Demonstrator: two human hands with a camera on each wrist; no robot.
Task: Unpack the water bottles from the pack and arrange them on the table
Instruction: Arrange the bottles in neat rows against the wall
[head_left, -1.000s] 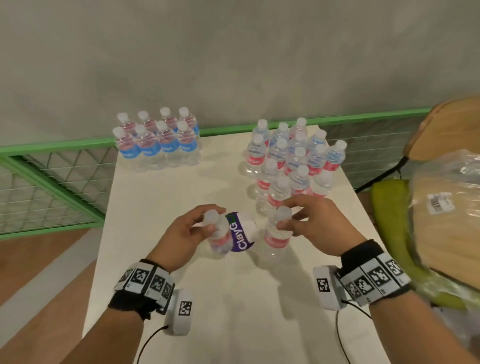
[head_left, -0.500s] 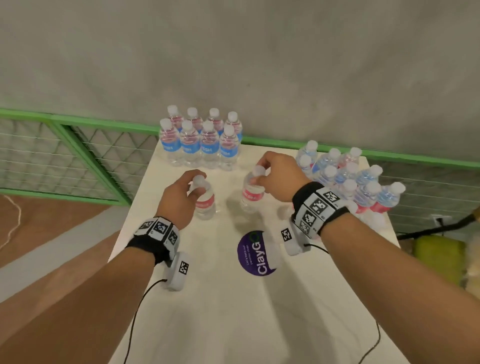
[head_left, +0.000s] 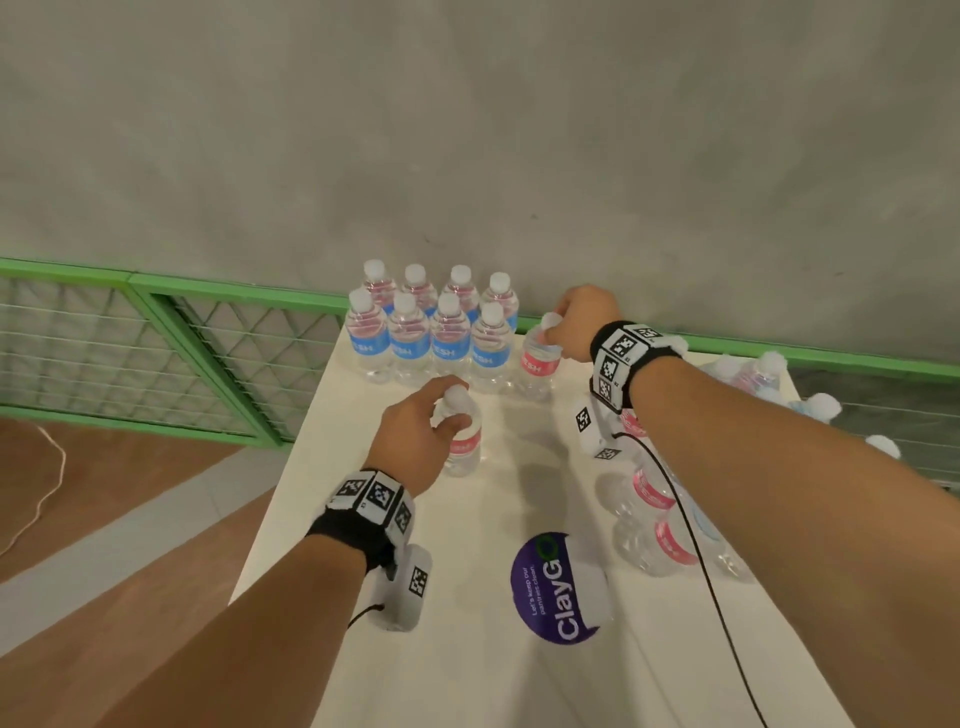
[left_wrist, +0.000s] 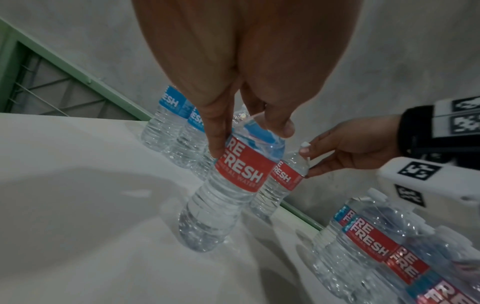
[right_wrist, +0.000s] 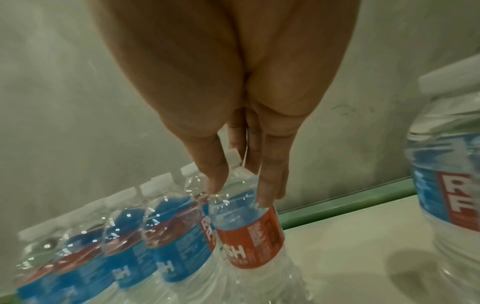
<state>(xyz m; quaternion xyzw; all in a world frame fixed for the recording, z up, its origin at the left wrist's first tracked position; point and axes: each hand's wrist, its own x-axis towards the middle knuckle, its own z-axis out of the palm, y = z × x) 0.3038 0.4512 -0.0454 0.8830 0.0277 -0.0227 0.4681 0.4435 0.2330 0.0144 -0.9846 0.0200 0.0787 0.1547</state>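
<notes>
My left hand (head_left: 434, 423) grips the neck of a red-labelled water bottle (head_left: 464, 448) that stands on the white table (head_left: 467, 675) in front of the arranged group. In the left wrist view its fingers (left_wrist: 217, 139) curl round this bottle (left_wrist: 233, 185). My right hand (head_left: 563, 325) holds a second red-labelled bottle (head_left: 537, 366) by the cap, right beside the blue-labelled bottles (head_left: 431, 332) at the far edge. The right wrist view shows fingers (right_wrist: 215, 176) round that bottle's (right_wrist: 249, 226) neck, its side touching the row.
A cluster of bottles (head_left: 660, 525) lies under my right forearm at the table's right side. A purple round sticker (head_left: 556, 587) marks the tabletop near me. A green wire fence (head_left: 156, 338) runs behind and left of the table, in front of a grey wall.
Both hands have carried their bottles away from the right cluster towards the far-left group. The right bottle now stands beside the blue row; the left one is just in front.
</notes>
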